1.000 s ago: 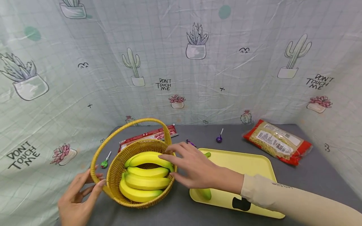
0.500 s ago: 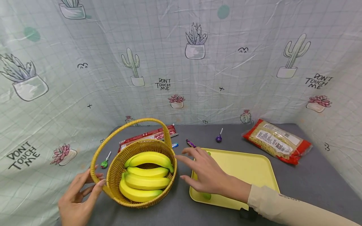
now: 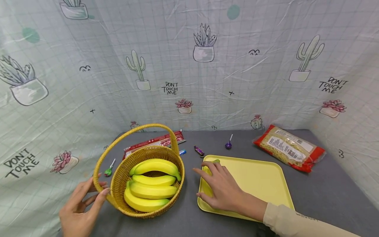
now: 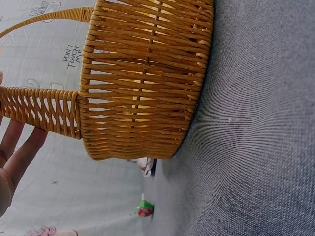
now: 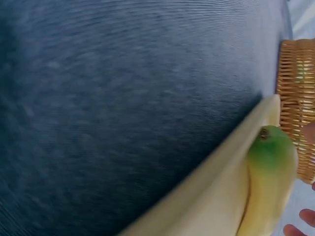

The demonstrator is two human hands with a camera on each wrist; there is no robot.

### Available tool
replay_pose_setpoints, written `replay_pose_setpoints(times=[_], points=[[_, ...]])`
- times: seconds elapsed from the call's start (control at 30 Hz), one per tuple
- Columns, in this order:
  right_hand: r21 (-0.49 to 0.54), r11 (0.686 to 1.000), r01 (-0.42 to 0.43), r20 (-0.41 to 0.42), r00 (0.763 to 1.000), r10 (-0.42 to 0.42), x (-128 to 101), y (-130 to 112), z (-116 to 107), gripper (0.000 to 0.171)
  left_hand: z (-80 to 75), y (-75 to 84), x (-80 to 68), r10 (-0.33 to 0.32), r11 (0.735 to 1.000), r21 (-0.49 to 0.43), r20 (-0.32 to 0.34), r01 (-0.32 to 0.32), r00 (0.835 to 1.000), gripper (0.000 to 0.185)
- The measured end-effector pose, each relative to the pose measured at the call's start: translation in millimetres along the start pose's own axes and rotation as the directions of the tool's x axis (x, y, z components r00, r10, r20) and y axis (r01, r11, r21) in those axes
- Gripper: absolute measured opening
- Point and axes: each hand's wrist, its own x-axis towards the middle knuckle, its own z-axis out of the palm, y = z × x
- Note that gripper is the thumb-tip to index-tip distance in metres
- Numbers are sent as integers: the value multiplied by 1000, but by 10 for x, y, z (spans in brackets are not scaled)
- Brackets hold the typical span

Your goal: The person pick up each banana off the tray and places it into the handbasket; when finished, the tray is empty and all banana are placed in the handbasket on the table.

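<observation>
A yellow wicker basket (image 3: 154, 151) stands at left centre of the head view with several bananas (image 3: 154, 191) inside. My left hand (image 3: 78, 210) pinches the basket handle (image 3: 100, 158) low on its left side. In the left wrist view, fingers (image 4: 27, 147) lie behind the woven handle base. Over the left end of a yellow tray (image 3: 257, 177), my right hand (image 3: 223, 189) hovers with fingers spread around a banana. That banana (image 5: 266, 191) shows its green tip in the right wrist view. Whether the hand touches it cannot be made out.
Behind the basket lies a red packet (image 3: 136, 148). A purple wrapped candy (image 3: 199, 151) and a purple lollipop (image 3: 228, 145) lie behind the tray; a green lollipop (image 3: 108, 171) is left of the basket. A red-edged bag (image 3: 290, 148) rests at the back right.
My right hand has drawn back from the basket, moving right and down to the banana on the tray. The left hand keeps its place on the handle.
</observation>
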Motion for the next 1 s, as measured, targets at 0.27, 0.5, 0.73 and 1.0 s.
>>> replay_pose_setpoints(times=[0.27, 0.5, 0.73, 1.0], points=[[-78, 997, -24, 19, 999, 26, -139, 55, 84, 73, 2, 44, 7, -90, 996, 29, 4, 90, 996, 61], [-95, 993, -66, 2, 998, 67, -242, 171, 32, 71, -6, 23, -1, -45, 999, 30, -1, 45, 999, 60], [-73, 992, -107, -3, 994, 107, -369, 274, 0, 66, -9, 2, 0, 16, 1000, 5, 5, -16, 1000, 57], [-50, 996, -74, -46, 996, 72, -415, 369, 23, 67, -11, 46, 11, -75, 996, 37, 6, 75, 997, 59]])
